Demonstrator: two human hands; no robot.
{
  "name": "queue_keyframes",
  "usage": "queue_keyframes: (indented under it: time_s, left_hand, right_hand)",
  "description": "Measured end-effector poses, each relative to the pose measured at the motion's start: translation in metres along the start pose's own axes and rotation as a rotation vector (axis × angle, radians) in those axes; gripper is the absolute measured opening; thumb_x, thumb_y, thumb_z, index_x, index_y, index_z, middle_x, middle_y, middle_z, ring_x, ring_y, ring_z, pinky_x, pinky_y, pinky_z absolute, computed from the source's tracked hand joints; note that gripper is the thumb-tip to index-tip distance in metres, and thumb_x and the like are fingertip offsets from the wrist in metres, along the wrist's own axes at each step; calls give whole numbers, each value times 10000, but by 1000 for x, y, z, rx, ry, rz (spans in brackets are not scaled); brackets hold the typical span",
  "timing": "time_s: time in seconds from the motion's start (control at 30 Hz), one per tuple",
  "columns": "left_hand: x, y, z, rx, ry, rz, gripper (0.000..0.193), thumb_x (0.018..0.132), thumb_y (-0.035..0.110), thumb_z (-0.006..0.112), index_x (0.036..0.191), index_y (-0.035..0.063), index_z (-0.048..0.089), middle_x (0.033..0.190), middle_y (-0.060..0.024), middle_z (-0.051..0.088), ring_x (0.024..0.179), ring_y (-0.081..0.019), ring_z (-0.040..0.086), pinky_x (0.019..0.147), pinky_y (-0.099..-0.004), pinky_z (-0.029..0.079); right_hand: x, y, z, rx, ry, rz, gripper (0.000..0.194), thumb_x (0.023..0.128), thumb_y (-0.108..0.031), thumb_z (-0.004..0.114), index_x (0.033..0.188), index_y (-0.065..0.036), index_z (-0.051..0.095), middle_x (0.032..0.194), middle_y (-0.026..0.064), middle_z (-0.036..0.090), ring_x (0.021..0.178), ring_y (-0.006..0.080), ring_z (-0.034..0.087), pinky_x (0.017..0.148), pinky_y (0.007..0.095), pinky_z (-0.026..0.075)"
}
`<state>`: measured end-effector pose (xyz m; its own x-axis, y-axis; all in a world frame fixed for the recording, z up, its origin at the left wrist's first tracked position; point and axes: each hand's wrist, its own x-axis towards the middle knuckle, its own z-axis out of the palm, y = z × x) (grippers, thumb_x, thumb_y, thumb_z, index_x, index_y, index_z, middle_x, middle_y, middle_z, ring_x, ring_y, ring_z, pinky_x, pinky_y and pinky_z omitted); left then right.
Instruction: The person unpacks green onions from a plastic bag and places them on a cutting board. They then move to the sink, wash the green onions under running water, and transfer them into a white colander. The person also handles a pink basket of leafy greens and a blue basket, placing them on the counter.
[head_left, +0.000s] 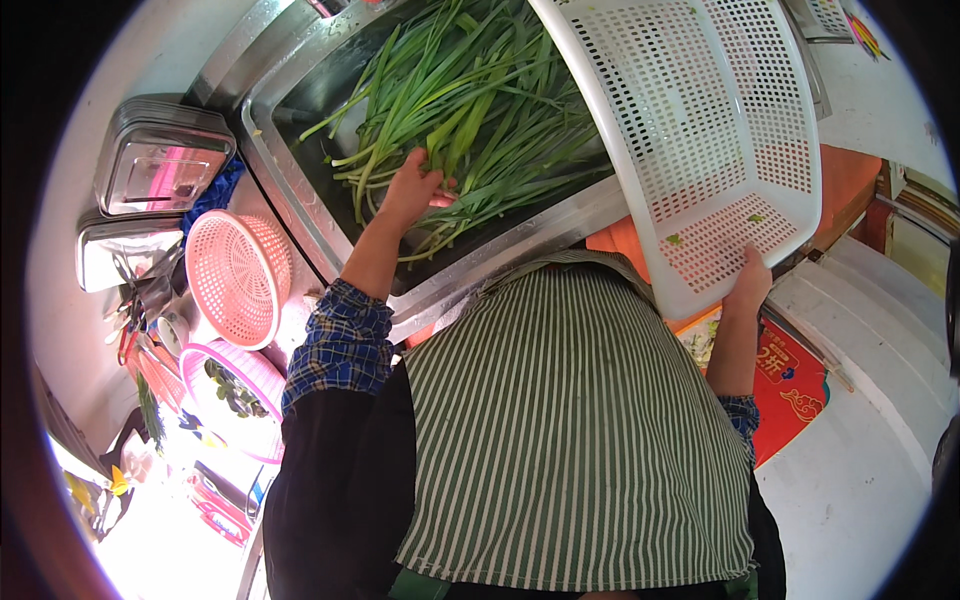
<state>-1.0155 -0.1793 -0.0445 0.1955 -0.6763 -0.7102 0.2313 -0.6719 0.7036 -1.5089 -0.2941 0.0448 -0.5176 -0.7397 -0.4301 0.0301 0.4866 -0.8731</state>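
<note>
Long green leafy stalks (487, 105), which look like green garlic or leeks, lie heaped in a stainless steel sink (300, 217) with dark, wet inner walls. My left hand (415, 187) reaches in among them near the pale stem ends. Its fingers are curled and touch leaves; whether they grip any is hidden. On the right, my right hand (748, 281) holds the lower rim of a large white perforated plastic basket (660, 112). The basket is tipped on its side against the sink's right part, its mouth towards me. A few green leaf scraps (675, 240) cling inside it.
Left of the sink stand a pink plastic colander (236, 281), stacked metal trays (165, 165) and a pink-rimmed basket (225, 360) with dark leaves. Utensils (142, 289) lie near the wall. A red printed sheet (791, 390) is at the lower right.
</note>
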Motion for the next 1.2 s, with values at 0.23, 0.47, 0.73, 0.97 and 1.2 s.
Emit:
queue_keyframes:
  time_s: [0.23,0.47,0.73,0.97,1.2]
  left_hand:
    - [0,-4,-5,-97,8,-15,313,848,-6,552,1148,-73,494,973,-151,641,768,-186,659,666,-261,567]
    - [2,-10,-1,-21,70,-10,312,811,-6,643,1088,-59,508,881,-106,623,719,-165,652,638,-239,550]
    - [-4,-4,5,39,125,195,282,816,3,602,1068,-56,490,902,-113,639,693,-159,641,627,-254,527]
    - [-11,0,10,334,266,303,313,803,103,650,1068,-9,526,886,-86,657,685,-146,598,638,-283,477]
    - [8,10,-7,608,277,75,388,841,392,629,1007,44,590,939,-97,676,715,-213,609,653,-370,483]
  right_hand:
    - [0,-3,0,-7,-22,19,396,882,-111,544,1196,123,489,1099,187,609,930,292,640,773,383,535]
    - [4,0,-3,-16,-35,-34,386,877,-115,549,1185,113,505,1083,176,619,910,287,642,771,378,534]
    - [3,0,-3,-21,-8,12,367,849,-135,574,1153,66,531,1013,125,622,844,228,637,730,340,520]
    - [2,-1,-2,-16,-15,10,394,852,-138,573,1174,82,515,1034,133,616,858,236,635,736,344,521]
    - [5,0,-4,-36,1,-12,385,844,-126,578,1156,93,527,1037,155,625,858,245,643,744,347,523]
